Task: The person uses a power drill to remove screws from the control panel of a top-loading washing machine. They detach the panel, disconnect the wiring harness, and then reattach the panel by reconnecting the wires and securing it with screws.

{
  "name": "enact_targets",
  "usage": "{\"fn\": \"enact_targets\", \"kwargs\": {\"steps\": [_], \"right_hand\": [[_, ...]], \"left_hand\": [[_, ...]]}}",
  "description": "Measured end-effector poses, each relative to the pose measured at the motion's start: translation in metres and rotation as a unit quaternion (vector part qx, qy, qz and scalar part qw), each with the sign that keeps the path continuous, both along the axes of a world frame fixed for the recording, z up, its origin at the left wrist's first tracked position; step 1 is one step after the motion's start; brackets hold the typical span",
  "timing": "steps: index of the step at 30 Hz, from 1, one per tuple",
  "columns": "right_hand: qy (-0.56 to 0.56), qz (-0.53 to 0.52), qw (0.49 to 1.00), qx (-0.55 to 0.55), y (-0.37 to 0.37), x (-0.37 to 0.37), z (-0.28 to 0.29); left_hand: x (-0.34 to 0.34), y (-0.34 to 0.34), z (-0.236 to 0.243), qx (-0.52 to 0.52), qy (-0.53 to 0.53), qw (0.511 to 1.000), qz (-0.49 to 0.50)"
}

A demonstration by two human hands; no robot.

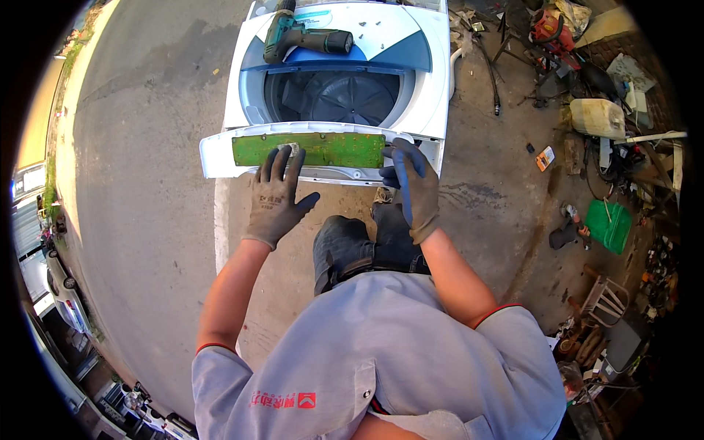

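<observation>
step: circuit board [309, 149] judged being freed from white control panel [220, 155] atop washing machine [433, 88]
left hand [277, 198]: fingers spread, resting on board
right hand [414, 183]: clamped on board's end
next: likely an even lift

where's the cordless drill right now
The green cordless drill lies on the washing machine's far top edge, left of centre, behind the open tub.

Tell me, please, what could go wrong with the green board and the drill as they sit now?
The drill lies loose on the washer top beside the open tub; a jolt could tip it in. The board rests in the flipped panel, held only at its edges by the left hand and right hand; it might slip or flex.
</observation>
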State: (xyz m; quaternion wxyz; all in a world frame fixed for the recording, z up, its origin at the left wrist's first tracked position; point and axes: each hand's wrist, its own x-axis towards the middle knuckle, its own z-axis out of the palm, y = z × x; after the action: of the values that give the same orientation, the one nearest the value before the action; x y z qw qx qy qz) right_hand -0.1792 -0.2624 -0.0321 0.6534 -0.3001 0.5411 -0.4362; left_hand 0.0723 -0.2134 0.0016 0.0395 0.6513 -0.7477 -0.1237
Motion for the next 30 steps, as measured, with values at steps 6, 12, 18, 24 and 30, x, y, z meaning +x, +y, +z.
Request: {"fn": "enact_targets", "kwargs": {"steps": [6, 12, 18, 24, 30], "right_hand": [[0.315, 0.105, 0.943, 0.02, 0.004, -0.04, -0.08], [0.328, 0.125, 0.931, 0.099, -0.024, -0.024, -0.059], [0.344, 0.062, 0.933, 0.084, -0.011, -0.036, -0.082], [0.262, 0.006, 0.952, 0.155, -0.014, -0.03, -0.059], [0.33, 0.034, 0.938, 0.103, -0.014, -0.035, -0.086]], "left_hand": [[0.039, -0.07, -0.039, 0.046, -0.19, 0.974, -0.111], [0.054, -0.085, -0.06, 0.057, -0.167, 0.97, -0.166], [0.043, -0.1, -0.007, 0.123, -0.147, 0.961, -0.2], [0.032, -0.102, 0.035, 0.155, -0.175, 0.95, -0.206], [0.031, -0.1, 0.052, 0.13, -0.194, 0.951, -0.201]]}}
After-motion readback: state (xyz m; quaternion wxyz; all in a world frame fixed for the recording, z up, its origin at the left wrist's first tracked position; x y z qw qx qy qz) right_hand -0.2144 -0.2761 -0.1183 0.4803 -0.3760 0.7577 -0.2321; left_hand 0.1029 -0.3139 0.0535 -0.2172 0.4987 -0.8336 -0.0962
